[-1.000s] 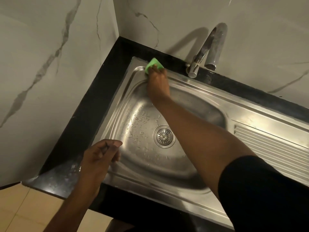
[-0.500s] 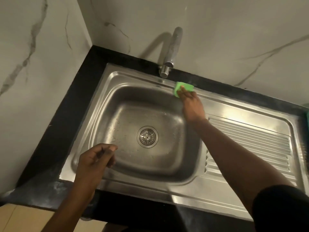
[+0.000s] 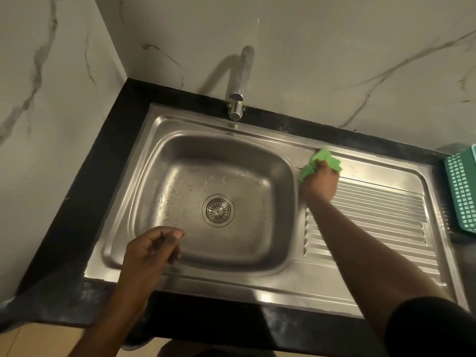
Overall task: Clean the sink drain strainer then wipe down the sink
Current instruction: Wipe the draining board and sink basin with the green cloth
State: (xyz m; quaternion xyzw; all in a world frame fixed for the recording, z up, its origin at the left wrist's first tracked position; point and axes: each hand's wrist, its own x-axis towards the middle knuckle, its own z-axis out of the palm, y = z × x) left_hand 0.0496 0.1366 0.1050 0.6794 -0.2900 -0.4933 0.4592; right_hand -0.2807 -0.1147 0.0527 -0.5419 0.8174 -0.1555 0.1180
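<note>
Here, steel sink [image 3: 195,124] in black counter [image 3: 103,155], marbled walls [image 3: 309,47].

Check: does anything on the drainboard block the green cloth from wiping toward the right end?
Nothing visible. The right hand holds the green cloth at the drainboard's far left corner; its visible ribs lie bare. The teal basket stands beyond the sink's rim.
</note>
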